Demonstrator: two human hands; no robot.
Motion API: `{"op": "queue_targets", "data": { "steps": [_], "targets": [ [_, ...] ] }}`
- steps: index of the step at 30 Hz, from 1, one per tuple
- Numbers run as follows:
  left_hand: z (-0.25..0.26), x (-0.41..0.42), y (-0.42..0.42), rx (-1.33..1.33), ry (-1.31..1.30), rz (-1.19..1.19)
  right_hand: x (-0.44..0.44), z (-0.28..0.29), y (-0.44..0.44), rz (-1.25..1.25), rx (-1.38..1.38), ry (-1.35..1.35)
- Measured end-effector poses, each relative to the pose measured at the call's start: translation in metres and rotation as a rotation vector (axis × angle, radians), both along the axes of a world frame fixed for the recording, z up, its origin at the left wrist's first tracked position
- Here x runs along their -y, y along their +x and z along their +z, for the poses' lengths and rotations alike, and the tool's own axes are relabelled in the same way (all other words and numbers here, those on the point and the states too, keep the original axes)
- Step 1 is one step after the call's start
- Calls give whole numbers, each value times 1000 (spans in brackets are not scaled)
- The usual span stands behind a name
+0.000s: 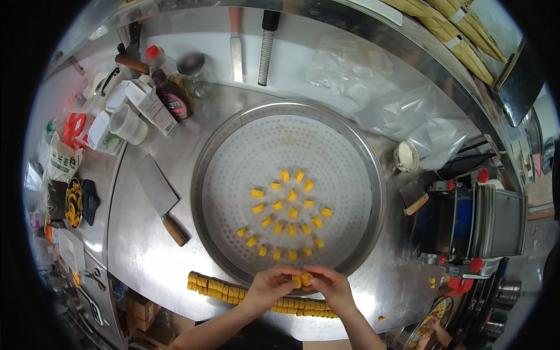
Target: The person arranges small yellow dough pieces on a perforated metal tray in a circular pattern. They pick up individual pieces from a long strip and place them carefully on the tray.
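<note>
My left hand [272, 286] and my right hand [327, 286] meet above the near rim of a large round steamer tray [197, 245]. Each holds a small yellow dough piece between thumb and fingers; the two pieces, one at the left [297, 281] and one at the right [306, 278], are close together or touching. Several yellow dough pieces [292, 229] stand spaced apart on the tray's perforated pale liner [245, 153]. Rows of cut yellow dough [216, 287] lie along the table's near edge, partly hidden behind my hands and forearms.
A cleaver [159, 186] lies left of the tray. Beyond it stand a carton [151, 107], a dark sauce bottle [173, 96] and a plastic cup [128, 124]. To the right are a bowl of white powder [405, 156], a dough scraper [413, 197] and a roller machine [474, 223]. Another person's hands [431, 326] show lower right.
</note>
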State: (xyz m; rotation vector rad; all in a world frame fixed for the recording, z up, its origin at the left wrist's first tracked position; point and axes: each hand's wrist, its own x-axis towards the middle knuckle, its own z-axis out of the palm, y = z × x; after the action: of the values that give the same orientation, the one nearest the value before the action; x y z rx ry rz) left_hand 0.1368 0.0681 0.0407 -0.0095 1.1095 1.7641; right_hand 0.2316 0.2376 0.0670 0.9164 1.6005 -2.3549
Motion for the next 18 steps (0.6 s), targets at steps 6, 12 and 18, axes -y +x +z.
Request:
{"op": "queue_targets", "data": {
  "steps": [6,12,18],
  "targets": [
    [4,0,-3,46,-27,-22,1,12,-2,190,-135,434],
    [-2,3,-2,32,-88,-58,-12,-3,1,52,99,218],
    [-1,7,-4,45,-95,-20,-57,-47,-26,97,34,1134]
  ]
}}
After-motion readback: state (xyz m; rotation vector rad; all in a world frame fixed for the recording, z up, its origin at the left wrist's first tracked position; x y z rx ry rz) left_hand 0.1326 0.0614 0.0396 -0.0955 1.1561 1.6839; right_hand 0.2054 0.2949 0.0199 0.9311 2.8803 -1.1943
